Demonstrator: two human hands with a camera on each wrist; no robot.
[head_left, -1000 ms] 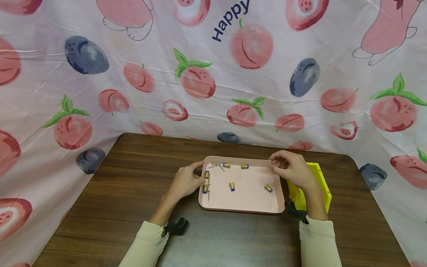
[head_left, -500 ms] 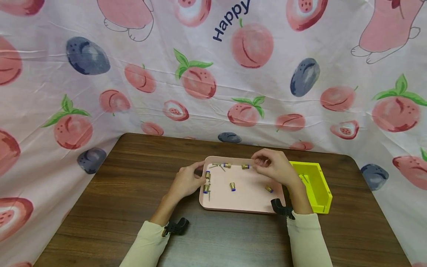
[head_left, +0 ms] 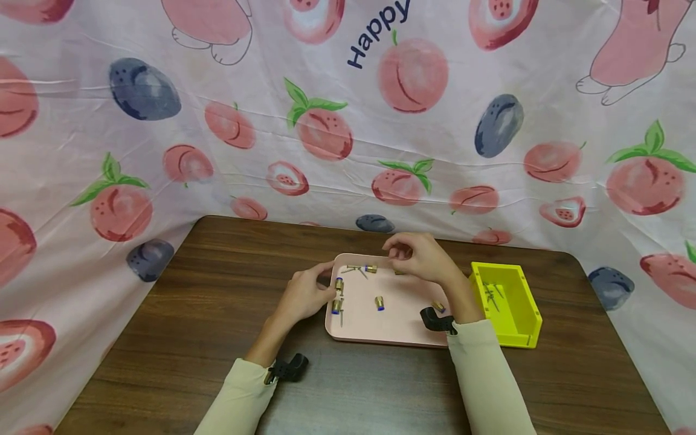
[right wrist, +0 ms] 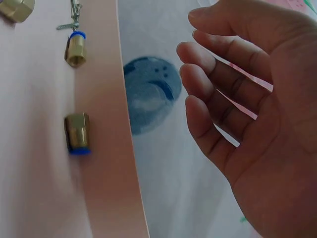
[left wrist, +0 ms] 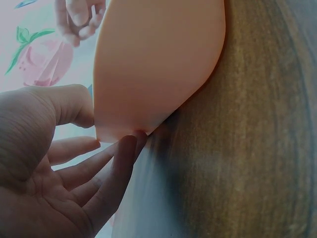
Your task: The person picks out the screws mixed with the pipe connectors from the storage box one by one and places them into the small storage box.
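Pink plastic tray [head_left: 391, 329] on a brown wooden table [head_left: 190, 314] holds scattered brass fittings [head_left: 379, 302] and screws [head_left: 356, 270]. Left hand [head_left: 304, 296] pinches the tray's left edge. Right hand [head_left: 418, 257], loosely curled and empty, hovers over the far rim. Some screws already lie in the yellow plastic bin [head_left: 530, 317] at right; sorting looks partly done.

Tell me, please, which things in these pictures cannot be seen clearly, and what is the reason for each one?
- Head view: the right hand covers one brass fitting at the far edge of the pink tray.
- Head view: the thin metal pieces in the yellow bin are too small to identify.
- Left wrist view: the tray's underside fills the frame, so its contents are hidden; the left hand is cut off by the edge.
- Right wrist view: another fitting is cut off at the top corner.
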